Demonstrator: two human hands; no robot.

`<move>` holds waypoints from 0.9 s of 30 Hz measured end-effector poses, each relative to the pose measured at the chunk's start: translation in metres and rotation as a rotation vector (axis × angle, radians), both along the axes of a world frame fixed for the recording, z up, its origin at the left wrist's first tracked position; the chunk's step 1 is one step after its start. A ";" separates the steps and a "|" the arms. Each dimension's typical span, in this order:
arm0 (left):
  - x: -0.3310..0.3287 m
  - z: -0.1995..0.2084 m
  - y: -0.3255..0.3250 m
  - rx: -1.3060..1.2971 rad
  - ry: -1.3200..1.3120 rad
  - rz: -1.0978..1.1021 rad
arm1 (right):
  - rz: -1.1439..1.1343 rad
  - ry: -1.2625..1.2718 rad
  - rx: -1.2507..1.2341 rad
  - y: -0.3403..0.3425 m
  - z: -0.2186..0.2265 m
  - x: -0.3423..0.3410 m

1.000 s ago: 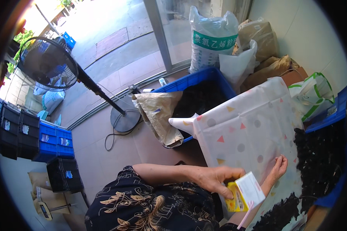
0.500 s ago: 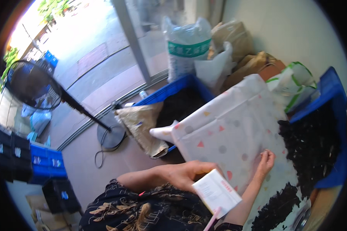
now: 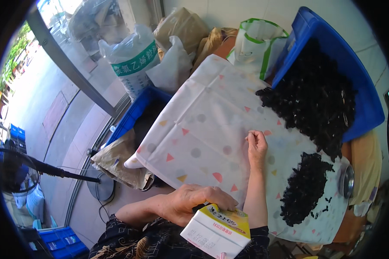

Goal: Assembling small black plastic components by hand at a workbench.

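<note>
Left grip [image 3: 192,200] first: it is wrapped round the drink carton [image 3: 220,231], while the right grip [image 3: 257,149] lies curled on or just above the cloth-covered worktop [image 3: 199,129].

That worktop is the largest thing I have, its pale covering presumably there to keep dirt off the surface. Beyond its far right side, the blue tub [image 3: 362,86] lies tipped with its mouth toward me, I judge to let its load slide within reach: the heap of dark pieces [image 3: 315,95] runs from inside it onto the worktop. At the far left, the white sack with a green band [image 3: 134,64] stands near the glass door, perhaps kept there to be out of the way. Just beside the heap's tail, the smaller dark pile [image 3: 306,185] probably sits apart to keep two lots distinct. The metal dish [image 3: 346,181] is at the right edge near that pile, likely for handiness.

The carton is in front of the torso, tilted with its white end toward me, which seems to keep it clear of the dark pieces. The left fingers fold over its far end, only as wide as the carton. The right fingers are gathered narrow; from here I cannot tell whether they pinch anything.
</note>
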State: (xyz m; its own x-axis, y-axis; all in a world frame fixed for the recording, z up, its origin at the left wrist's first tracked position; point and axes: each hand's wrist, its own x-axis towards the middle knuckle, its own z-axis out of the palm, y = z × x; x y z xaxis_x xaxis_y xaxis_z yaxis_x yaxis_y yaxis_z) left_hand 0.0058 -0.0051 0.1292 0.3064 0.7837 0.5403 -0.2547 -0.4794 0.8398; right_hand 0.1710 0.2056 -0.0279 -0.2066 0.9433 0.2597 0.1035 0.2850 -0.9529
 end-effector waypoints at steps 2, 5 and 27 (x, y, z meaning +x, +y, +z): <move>0.005 0.001 0.006 -0.012 -0.005 -0.009 | -0.003 0.001 -0.034 -0.002 0.003 -0.001; 0.011 -0.001 0.019 0.010 0.008 -0.036 | 0.006 -0.039 -0.019 -0.001 0.005 -0.002; 0.209 -0.036 0.180 -0.915 0.682 -0.709 | -0.263 0.059 0.254 0.005 0.014 -0.011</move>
State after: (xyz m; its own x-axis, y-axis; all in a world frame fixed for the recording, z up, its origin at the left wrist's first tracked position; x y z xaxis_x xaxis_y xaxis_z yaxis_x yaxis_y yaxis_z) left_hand 0.2145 0.1751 0.0927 0.7898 0.3397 -0.5108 0.3824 0.3784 0.8430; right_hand 0.1599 0.2110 -0.0140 0.0569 0.8660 0.4968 0.1515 0.4843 -0.8617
